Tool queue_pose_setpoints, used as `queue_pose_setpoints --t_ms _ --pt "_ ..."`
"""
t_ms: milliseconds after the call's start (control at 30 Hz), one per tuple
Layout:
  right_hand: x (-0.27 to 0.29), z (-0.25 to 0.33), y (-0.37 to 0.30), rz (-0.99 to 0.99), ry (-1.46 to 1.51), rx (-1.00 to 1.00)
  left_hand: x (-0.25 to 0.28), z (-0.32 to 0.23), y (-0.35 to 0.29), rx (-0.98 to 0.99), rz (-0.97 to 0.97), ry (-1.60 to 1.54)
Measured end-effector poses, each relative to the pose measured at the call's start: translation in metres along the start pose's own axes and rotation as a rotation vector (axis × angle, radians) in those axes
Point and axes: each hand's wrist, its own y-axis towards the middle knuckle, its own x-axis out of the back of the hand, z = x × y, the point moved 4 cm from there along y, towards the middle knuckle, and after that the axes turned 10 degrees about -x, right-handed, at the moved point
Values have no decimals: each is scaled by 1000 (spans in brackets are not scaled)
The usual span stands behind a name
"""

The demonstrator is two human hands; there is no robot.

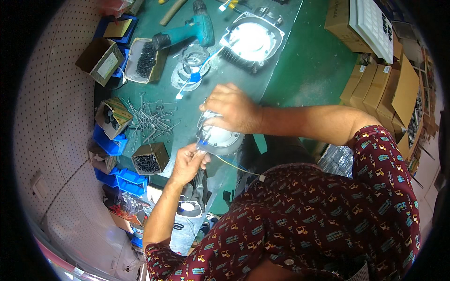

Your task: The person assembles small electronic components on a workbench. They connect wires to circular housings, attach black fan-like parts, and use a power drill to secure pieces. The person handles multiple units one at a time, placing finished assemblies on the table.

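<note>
A round-faced silvery metal housing (225, 136) is at the table's edge in front of me. My right hand (233, 108) is closed over its far side, with the fingers curled round the rim. At the near left corner of the housing, my left hand (188, 164) is closed in a pinch beside a small blue piece (203, 142); what lies between its fingertips is hidden. A thin yellow and blue cable (232, 164) runs from this corner toward my body and ends in a white connector (261, 178).
A second metal housing (252, 41), flat ring plates (191, 63) and a teal power drill (194, 29) lie farther off. To the left are loose bent metal rods (149, 118), a box of black screws (146, 63), a carton of screws (149, 161) and blue bins (131, 181). Cartons (370, 86) stand right.
</note>
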Motion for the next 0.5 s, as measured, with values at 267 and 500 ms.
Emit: queue_pose_setpoints --t_ms 267,500 --pt "-1 1 -1 -34 -5 15 -2 -36 1 -501 -99 972" --pt "0 3 0 -61 -38 19 -1 -6 -5 -145 -76 -64"
